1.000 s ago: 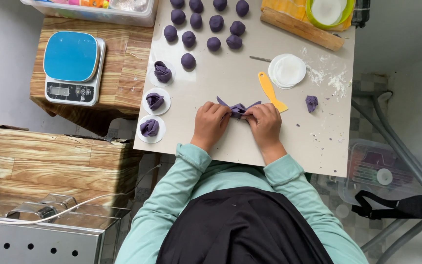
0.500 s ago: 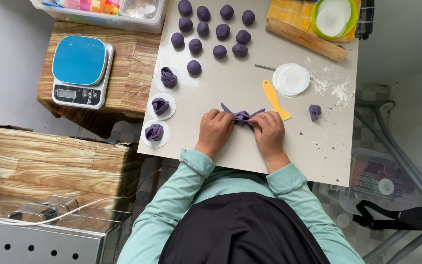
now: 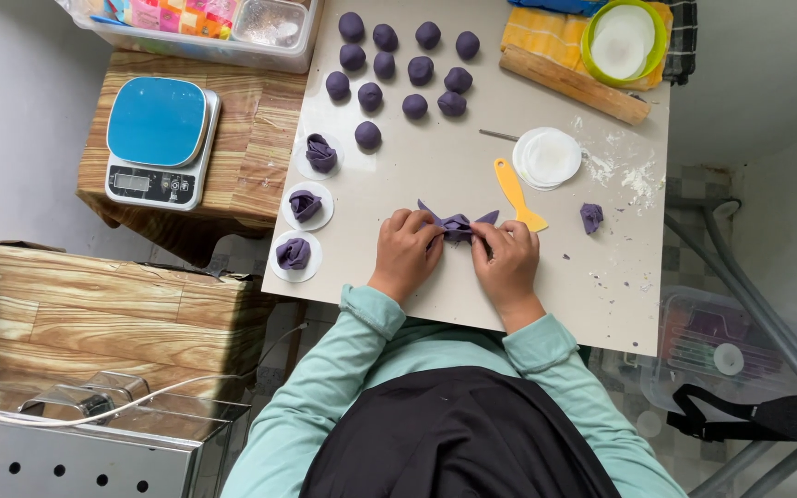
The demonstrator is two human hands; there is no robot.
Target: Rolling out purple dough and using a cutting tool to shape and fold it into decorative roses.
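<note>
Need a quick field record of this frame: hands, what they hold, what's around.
left hand: pinching the left end of the purple dough piece
right hand: pinching its right end
board: pale, under both hands
dough balls: grouped at the far end of the board
folded pieces: three on white rounds, left edge
scraper: yellow, right of the dough piece
scale: blue top, on the wooden stand left of the board
</note>
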